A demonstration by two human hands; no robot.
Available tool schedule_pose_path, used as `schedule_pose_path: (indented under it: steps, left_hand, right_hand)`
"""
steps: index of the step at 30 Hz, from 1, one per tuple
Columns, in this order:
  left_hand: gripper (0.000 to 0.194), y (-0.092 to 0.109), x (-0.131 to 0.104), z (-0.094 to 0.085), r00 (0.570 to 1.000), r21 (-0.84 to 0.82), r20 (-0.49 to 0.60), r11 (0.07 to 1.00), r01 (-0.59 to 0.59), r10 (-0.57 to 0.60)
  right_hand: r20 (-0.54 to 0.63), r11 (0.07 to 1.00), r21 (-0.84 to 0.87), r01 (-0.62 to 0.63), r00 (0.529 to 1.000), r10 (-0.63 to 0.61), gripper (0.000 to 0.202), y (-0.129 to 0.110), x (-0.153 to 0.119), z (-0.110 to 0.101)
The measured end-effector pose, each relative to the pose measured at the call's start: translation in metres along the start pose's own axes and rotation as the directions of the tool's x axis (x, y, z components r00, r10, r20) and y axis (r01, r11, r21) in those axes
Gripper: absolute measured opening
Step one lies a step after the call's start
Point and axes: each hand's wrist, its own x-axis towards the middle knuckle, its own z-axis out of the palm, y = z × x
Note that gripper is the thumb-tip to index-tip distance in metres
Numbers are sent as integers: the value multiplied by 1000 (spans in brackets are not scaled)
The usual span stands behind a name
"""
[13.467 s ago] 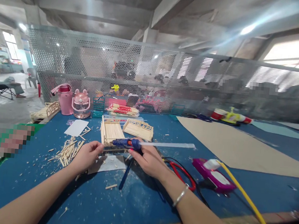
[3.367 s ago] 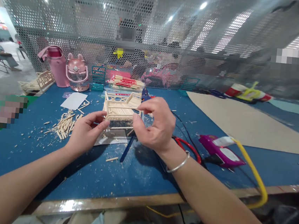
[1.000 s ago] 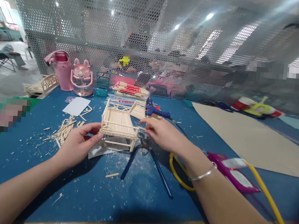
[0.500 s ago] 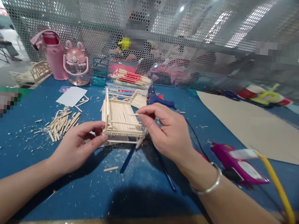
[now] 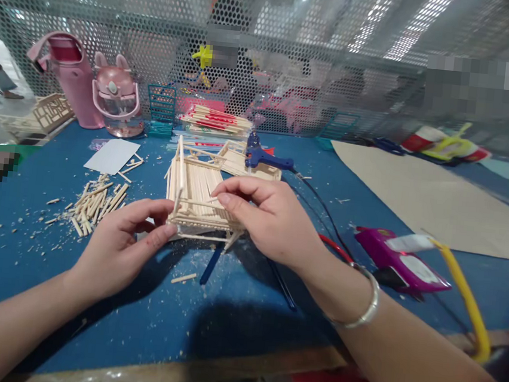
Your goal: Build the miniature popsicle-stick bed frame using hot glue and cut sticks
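A small model built of thin wooden sticks [image 5: 197, 179], with a slatted floor and railings, stands in front of me on the blue table. My left hand [image 5: 125, 244] grips its front left corner between thumb and fingers. Over the front railing, my right hand [image 5: 274, 220] pinches a short wooden stick [image 5: 213, 199] by its end. The stick's tip is close to the railing; I cannot tell if it touches. My right fingers hide the model's right side. Behind the model lie another stick piece [image 5: 230, 160] and a blue glue gun [image 5: 270, 159].
Cut sticks [image 5: 95, 203] lie in a pile at left near white paper [image 5: 112, 156]. Blue glue sticks [image 5: 211, 265] rest in front. A purple tool [image 5: 396, 259] lies right, beside brown paper [image 5: 416, 194]. Pink bottles [image 5: 78, 87] and a perforated metal screen [image 5: 295, 51] stand behind.
My right hand has moved slightly left and lower with the short stick, toward the front railing. My left hand keeps its hold on the corner. The view has shifted a little.
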Motion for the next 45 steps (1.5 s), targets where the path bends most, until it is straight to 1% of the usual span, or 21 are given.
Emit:
schedule_pose_path:
  steps: [2,4,5,7,8,10,11,12,13,14,16,18,22,27,32,37,39,43,45]
  left_hand:
    - [25,0,-1,0,1000,-11,2,1000,-1,1]
    - [25,0,-1,1,1000,-19,-1,1000,-6,6]
    - [25,0,0,1,1000,-26,-5,1000,-6,6]
    - [25,0,0,2,1000,-50,-14,999,10,-11]
    - [25,0,1,2,999,-65,-21,998,26,-27]
    - [26,1,1,2,997,-89,-39,994,59,-63]
    - [27,1,1,2,996,-97,-48,993,71,-76]
    - [27,1,1,2,995,-101,-57,992,78,-84]
    - [28,2,1,2,994,-102,-64,992,81,-88]
    - [28,2,1,2,994,-101,-66,992,79,-86]
    - [27,1,1,2,995,-98,-67,993,70,-77]
    - [27,0,0,2,996,-97,-62,993,62,-68]
    - [26,-1,0,2,997,-100,-39,993,65,-69]
    - [26,-2,0,3,999,-88,-32,996,33,-36]
    - [26,-3,0,2,1000,-71,-13,997,18,-19]
    - [25,-2,-1,2,1000,-65,-13,998,14,-15]
    - [25,-2,-1,3,1000,-68,-17,997,19,-20]
    - [24,-1,0,3,1000,-82,-23,996,16,-18]
    - [24,-1,0,3,999,-89,-28,996,18,-21]
  right_hand:
    - [40,1000,21,-21,999,21,20,1,1,-1]
    - [61,1000,4,-3,998,3,22,2,1,-3]
    - [46,1000,-19,24,999,-23,22,3,1,-5]
    - [-52,991,-87,100,993,-105,19,4,0,-8]
    - [-124,981,-128,144,979,-160,18,4,-1,-11]
    - [-261,949,-221,225,924,-280,18,1,-5,-16]
    - [-302,926,-273,259,891,-338,18,0,-8,-18]
    - [-312,901,-325,288,867,-390,18,-3,-11,-20]
    - [-293,874,-372,312,854,-429,17,-5,-14,-22]
    - [-250,850,-410,332,855,-455,16,-7,-16,-22]
    - [-144,817,-444,368,871,-470,17,-10,-20,-21]
    - [-91,813,-436,386,880,-466,19,-10,-22,-16]
    - [-95,813,-446,374,884,-458,19,-6,-22,-6]
    - [-87,763,-499,411,852,-516,20,-4,-22,3]
    - [-61,796,-472,378,887,-458,22,-5,-23,5]
    - [-57,819,-451,356,904,-424,21,-6,-23,3]
    - [-62,808,-464,364,896,-439,19,-6,-22,3]
    - [-84,785,-468,407,863,-498,15,-6,-22,2]
    - [-87,780,-469,413,858,-507,15,-6,-21,2]
